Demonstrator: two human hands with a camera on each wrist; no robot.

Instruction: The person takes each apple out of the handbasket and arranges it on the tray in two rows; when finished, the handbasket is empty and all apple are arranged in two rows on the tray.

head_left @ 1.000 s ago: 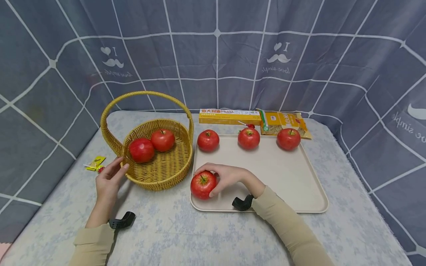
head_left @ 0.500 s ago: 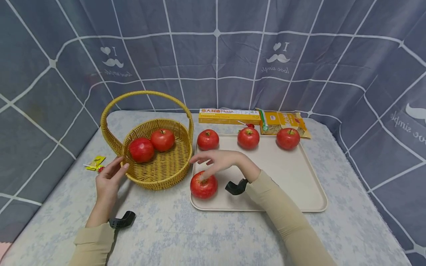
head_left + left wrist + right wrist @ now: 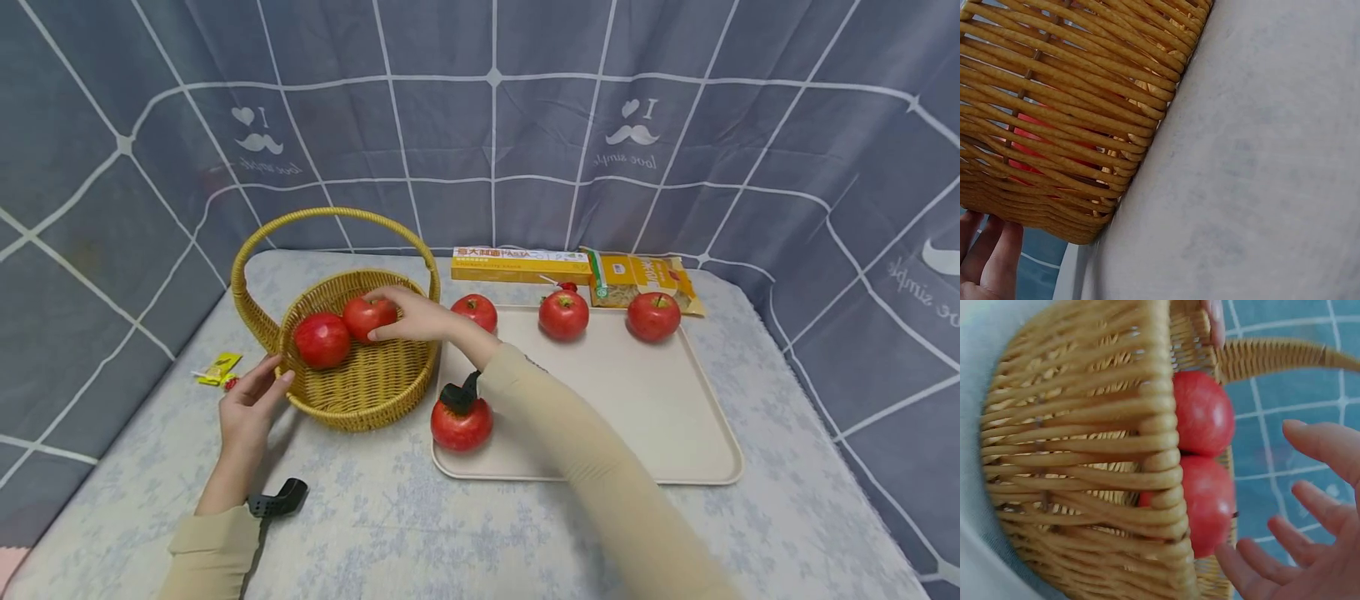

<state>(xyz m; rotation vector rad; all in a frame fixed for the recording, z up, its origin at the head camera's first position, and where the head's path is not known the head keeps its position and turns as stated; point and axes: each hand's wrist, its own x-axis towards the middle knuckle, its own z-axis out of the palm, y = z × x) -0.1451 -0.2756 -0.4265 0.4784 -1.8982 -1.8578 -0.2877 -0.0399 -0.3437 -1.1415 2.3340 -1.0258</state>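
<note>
Our hands at the wicker basket (image 3: 360, 392)

Left of the basket, our left hand (image 3: 251, 408) rests relaxed, fingers straight against its outer wall. Inside the basket lie two apples; our right hand (image 3: 408, 317), fingers spread, reaches over the rim and touches the right-hand apple (image 3: 367, 315). Right of the basket, a tray (image 3: 675, 417) on the tabletop carries four more.

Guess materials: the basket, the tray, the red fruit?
Basket: woven wicker or rattan, yellow-tan with a slight sheen; round strands show in both wrist views.
Tray: probably moulded plastic, matte cream, with rounded corners and a raised lip.
Red fruit: glossy and even in colour; real or plastic, the pictures do not settle it.
</note>
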